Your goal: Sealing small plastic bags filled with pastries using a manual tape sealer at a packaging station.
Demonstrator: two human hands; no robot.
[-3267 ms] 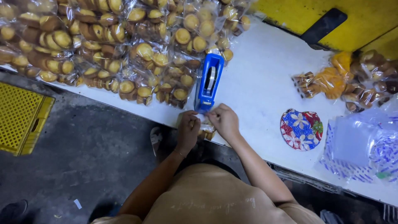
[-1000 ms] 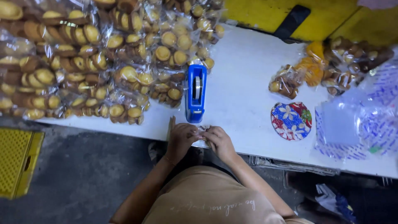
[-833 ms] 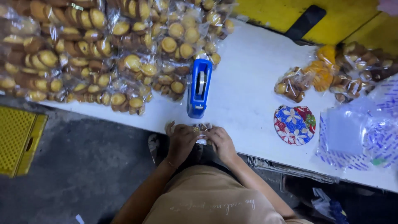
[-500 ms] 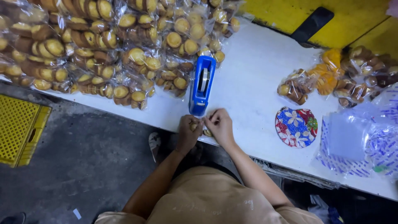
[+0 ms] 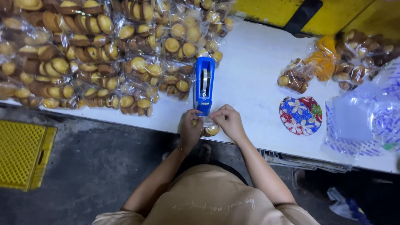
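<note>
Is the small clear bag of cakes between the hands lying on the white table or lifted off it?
Cannot tell: both hands cover most of the small clear bag of cakes at the white table edge.

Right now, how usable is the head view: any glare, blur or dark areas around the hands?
Head view: evenly lit white tabletop, no harsh shadows; clear plastic bags of small golden cakes show glare; left hand, right hand and blue tape dispenser fairly sharp; small bag between hands mostly hidden; floor dim.

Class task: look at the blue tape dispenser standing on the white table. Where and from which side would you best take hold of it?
Probably take the blue tape dispenser from above, grip across its two long flat sides at mid-body. It is narrow and long; biscuit bags crowd one side, both hands its near end.
</note>
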